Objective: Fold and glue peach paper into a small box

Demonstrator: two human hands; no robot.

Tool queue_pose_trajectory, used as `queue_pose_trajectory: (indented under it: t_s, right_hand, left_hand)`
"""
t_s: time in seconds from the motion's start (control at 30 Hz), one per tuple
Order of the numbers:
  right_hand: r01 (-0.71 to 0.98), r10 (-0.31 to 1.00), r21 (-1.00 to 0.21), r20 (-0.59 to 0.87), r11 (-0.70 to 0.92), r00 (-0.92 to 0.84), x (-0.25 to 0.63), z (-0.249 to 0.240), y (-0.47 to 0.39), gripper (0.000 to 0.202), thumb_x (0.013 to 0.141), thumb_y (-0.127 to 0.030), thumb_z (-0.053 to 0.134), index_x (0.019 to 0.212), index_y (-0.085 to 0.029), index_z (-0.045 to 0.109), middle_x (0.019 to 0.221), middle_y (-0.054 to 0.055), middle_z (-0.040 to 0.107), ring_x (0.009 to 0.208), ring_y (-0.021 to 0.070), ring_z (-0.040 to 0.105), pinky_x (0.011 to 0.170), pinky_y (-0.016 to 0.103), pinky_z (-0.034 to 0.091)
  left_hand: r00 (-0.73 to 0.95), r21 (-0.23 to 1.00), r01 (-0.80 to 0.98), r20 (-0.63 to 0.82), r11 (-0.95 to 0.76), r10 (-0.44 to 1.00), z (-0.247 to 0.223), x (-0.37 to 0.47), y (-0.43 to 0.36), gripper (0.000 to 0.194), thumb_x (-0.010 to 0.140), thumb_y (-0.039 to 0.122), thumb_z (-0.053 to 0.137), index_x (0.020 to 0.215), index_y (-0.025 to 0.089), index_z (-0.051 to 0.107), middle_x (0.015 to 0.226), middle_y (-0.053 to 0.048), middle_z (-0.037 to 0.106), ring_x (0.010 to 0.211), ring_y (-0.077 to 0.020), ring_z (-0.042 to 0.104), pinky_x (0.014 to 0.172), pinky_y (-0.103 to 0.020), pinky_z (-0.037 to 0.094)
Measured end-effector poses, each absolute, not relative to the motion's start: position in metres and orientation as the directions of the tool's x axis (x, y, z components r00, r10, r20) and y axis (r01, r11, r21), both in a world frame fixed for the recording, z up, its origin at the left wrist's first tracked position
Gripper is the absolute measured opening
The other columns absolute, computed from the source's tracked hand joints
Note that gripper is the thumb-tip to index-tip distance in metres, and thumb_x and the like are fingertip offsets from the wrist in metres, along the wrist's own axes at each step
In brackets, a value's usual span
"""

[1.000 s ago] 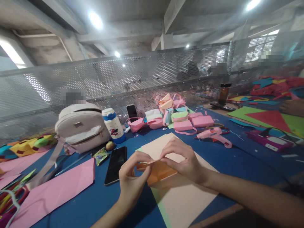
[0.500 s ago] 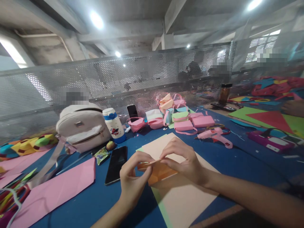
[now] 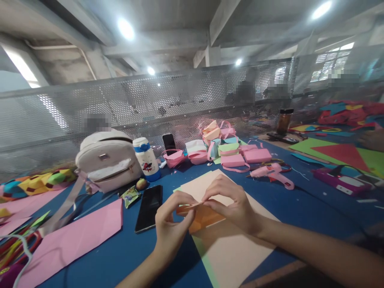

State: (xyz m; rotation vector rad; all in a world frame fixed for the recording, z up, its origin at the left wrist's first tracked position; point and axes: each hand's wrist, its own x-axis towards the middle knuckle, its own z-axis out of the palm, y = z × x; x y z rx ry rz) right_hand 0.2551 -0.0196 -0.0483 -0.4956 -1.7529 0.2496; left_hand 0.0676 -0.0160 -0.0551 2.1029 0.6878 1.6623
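Observation:
Between both hands is a folded orange paper piece (image 3: 207,219), held above peach sheets (image 3: 243,256) with green paper under them. My left hand (image 3: 175,222) pinches its left edge between thumb and fingers. On its upper edge, my right hand (image 3: 229,202) is closed in a pinch, the fingertips of the two hands close together. The fingers hide part of the fold. A black phone (image 3: 149,209) lies left of my left hand, and a pink glue gun (image 3: 273,174) rests beyond my right hand.
Pink paper (image 3: 81,240) lies at the left. A backpack (image 3: 108,162), a bottle (image 3: 146,159) and small paper bags (image 3: 234,161) stand along the back. At right are a purple device (image 3: 342,180), a brown jar (image 3: 284,122) and a person's blurred hand (image 3: 372,138).
The view has shifted slightly, so the table items appear a little further right and lower. Both hands keep their pinch on the orange paper, with hardly any movement.

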Motion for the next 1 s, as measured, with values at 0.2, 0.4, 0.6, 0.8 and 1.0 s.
queue_pose_trajectory:
  t_s: [0.2,0.4,0.6,0.8,1.0]
  right_hand:
    - [0.205,0.451,-0.416,0.876,0.886,-0.172,0.250,-0.042,-0.023,0.012,0.095,-0.028,0.067,0.087,-0.021,0.073,0.078,0.003,0.074,0.076,0.0189,0.061,0.074,0.035,0.046]
    - [0.202,0.447,-0.412,0.875,0.889,-0.184,0.246,-0.038,-0.024,0.017,0.095,-0.033,0.067,0.085,-0.021,0.074,0.076,0.003,0.073,0.076,0.0193,0.062,0.073,0.034,0.047]
    - [0.216,0.454,-0.415,0.873,0.884,-0.179,0.243,-0.035,-0.025,0.015,0.093,-0.031,0.070,0.084,-0.020,0.073,0.078,0.004,0.074,0.075,0.0189,0.061,0.072,0.033,0.046]
    - [0.218,0.430,-0.388,0.881,0.896,-0.199,0.240,-0.035,-0.019,0.007,0.091,-0.028,0.072,0.088,-0.021,0.073,0.082,0.003,0.074,0.079,0.0191,0.061,0.075,0.034,0.047]
    - [0.242,0.410,-0.356,0.883,0.903,-0.231,0.238,-0.030,-0.019,0.010,0.092,-0.030,0.071,0.087,-0.021,0.073,0.081,0.002,0.075,0.078,0.0192,0.059,0.074,0.034,0.046]
  left_hand:
    - [0.180,0.578,0.154,0.781,-0.802,0.598,-0.054,0.066,-0.018,0.011,0.085,0.010,0.067,0.082,0.019,0.070,0.076,-0.003,0.068,0.073,-0.0167,0.065,0.065,-0.024,0.050]
    - [0.173,0.555,0.147,0.801,-0.819,0.574,-0.054,0.067,-0.019,0.011,0.086,0.011,0.067,0.082,0.020,0.069,0.076,-0.001,0.067,0.073,-0.0148,0.063,0.065,-0.022,0.049]
    - [0.149,0.567,0.143,0.798,-0.811,0.584,-0.055,0.065,-0.020,0.009,0.087,0.013,0.068,0.081,0.020,0.068,0.076,-0.001,0.067,0.072,-0.0146,0.063,0.063,-0.022,0.049]
    - [0.135,0.564,0.173,0.799,-0.808,0.586,-0.052,0.064,-0.018,0.008,0.086,0.014,0.069,0.078,0.018,0.067,0.074,-0.003,0.067,0.071,-0.0161,0.063,0.062,-0.024,0.050]
    - [0.140,0.545,0.194,0.808,-0.816,0.573,-0.051,0.063,-0.019,0.009,0.086,0.015,0.067,0.078,0.018,0.067,0.073,-0.003,0.066,0.069,-0.0158,0.062,0.060,-0.023,0.049]
